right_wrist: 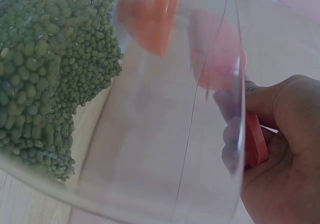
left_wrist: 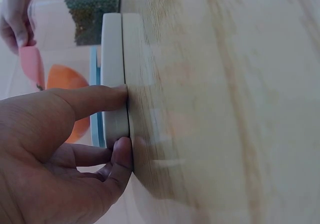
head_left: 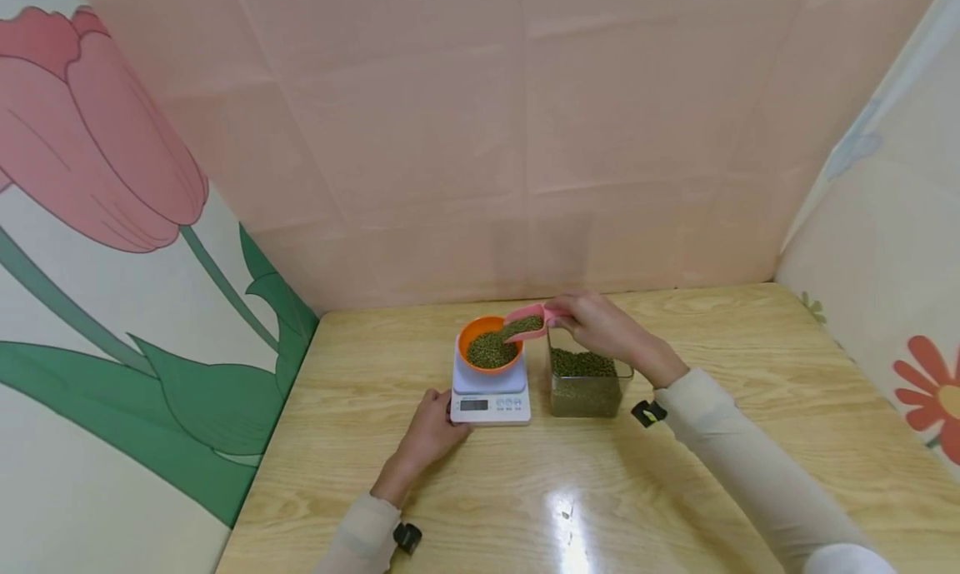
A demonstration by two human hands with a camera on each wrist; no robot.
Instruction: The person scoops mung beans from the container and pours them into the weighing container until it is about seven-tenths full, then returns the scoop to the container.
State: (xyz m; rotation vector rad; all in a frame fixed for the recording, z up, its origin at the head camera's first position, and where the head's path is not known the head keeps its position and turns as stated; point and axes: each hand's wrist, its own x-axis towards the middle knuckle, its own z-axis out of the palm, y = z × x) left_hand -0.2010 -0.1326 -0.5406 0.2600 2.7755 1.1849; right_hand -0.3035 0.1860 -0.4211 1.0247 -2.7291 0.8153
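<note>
My right hand (head_left: 600,324) grips the handle of a pink scoop (head_left: 513,314), which carries green mung beans and tips over the orange bowl (head_left: 468,331). Mung beans (head_left: 491,351) lie in that bowl, which stands on a white digital kitchen scale (head_left: 487,382). At the scale's front left corner, my left hand (head_left: 431,432) holds its edge. Up close in the left wrist view, the fingers (left_wrist: 107,97) bend around the corner of the scale (left_wrist: 114,73). The right wrist view shows the scoop handle (right_wrist: 256,141) inside the curled right hand, partly behind clear plastic.
Right of the scale stands a clear rectangular container (head_left: 588,399) of mung beans, under my right forearm. The wooden table (head_left: 360,374) meets a pink-covered wall (head_left: 420,141) at the back. Painted walls (head_left: 90,441) flank it on both sides.
</note>
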